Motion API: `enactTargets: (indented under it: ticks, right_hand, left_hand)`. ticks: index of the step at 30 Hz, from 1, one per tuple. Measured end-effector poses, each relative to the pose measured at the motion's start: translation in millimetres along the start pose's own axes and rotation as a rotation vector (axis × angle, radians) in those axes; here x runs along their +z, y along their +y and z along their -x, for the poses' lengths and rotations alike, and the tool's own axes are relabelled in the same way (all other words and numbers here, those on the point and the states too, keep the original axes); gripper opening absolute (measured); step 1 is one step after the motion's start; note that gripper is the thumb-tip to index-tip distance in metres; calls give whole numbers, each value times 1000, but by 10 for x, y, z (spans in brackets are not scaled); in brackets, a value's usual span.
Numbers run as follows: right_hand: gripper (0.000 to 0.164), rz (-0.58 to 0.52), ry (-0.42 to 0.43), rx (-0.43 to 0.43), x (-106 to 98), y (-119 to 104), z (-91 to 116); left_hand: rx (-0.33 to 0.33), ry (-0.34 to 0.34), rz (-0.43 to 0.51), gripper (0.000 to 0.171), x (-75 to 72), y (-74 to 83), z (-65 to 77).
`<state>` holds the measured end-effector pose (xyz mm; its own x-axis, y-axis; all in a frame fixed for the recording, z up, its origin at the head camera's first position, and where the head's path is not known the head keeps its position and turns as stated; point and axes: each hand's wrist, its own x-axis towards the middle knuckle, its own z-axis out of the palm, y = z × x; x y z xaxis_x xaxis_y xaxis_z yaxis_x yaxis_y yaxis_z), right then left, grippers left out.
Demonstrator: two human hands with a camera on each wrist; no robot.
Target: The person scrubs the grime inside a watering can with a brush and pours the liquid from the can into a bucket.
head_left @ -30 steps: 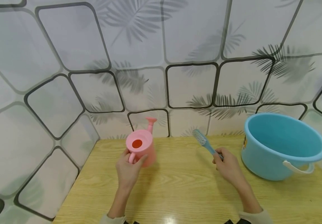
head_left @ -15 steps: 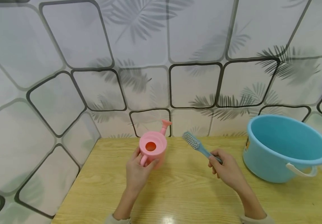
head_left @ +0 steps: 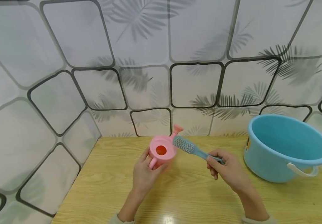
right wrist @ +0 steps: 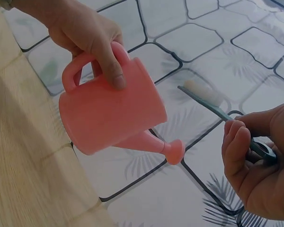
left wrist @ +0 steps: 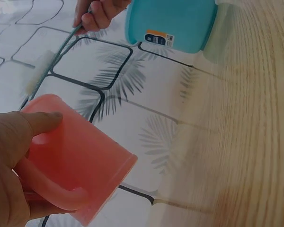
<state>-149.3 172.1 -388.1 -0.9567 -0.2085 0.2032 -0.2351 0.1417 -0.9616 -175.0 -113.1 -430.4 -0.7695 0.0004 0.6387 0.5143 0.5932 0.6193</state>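
Note:
My left hand [head_left: 145,175] grips a pink toy watering can [head_left: 163,147] by its handle side, with the thumb along the body. In the left wrist view the can [left wrist: 80,151] is held above the wooden table, and its handle shows beside the palm. My right hand [head_left: 228,169] holds a blue scrubbing brush [head_left: 186,145] by its handle, bristles facing up. In the head view the brush head overlaps the can's rim near the spout. From the right wrist, the brush [right wrist: 203,100] shows apart from the can [right wrist: 116,109], past its open top.
A large light-blue bucket [head_left: 273,158] with a white handle stands on the wooden table [head_left: 99,193] at the right. A patterned wall covering [head_left: 149,84] rises behind the table and along its left side.
My left hand has carried the watering can to the right. My right hand has brought the brush leftward and turned it flatter, closing the space between brush and can.

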Motion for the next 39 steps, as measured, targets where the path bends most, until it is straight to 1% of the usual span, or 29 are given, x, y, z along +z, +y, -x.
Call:
enactTargets:
  ticks: [3, 8, 12, 16, 18, 22, 27, 31, 33, 35, 39]
  right_hand:
    - [24, -21, -46, -14, 51, 5, -13]
    - [24, -33, -110, -7, 126, 8, -36]
    - [27, -38, -140, 27, 178, 11, -66]
    - [30, -48, -154, 63, 220, 21, -97]
    - [29, -58, -155, 64, 232, 31, -106]
    - [27, -98, -142, 37, 250, 47, -118]
    - [24, -209, -132, -40, 248, 15, -121]
    - [19, -286, -100, -108, 206, -50, -83]
    - [20, -298, -59, -140, 196, -88, -59]
    - [21, -296, -7, -181, 201, -121, -37]
    - [20, -328, 111, -282, 249, -165, -3]
  left_hand:
    - [20, -7, -33, 50, 6, 20, 21]
    - [15, -42, -31, 53, 29, 60, 40]
    - [31, -46, -40, 55, 35, 71, 42]
    - [44, -33, -71, 52, 19, 60, 42]
    - [47, -34, -88, 50, 7, 54, 42]
    - [53, -37, -107, 46, -11, 40, 38]
    - [69, -24, -86, 46, 6, 29, 26]
    - [112, -19, -61, 48, 56, 55, -6]
    - [135, -12, -55, 50, 75, 83, -22]
    - [143, -6, -48, 51, 82, 123, -29]
    - [110, -24, -3, 49, 76, 202, -15]
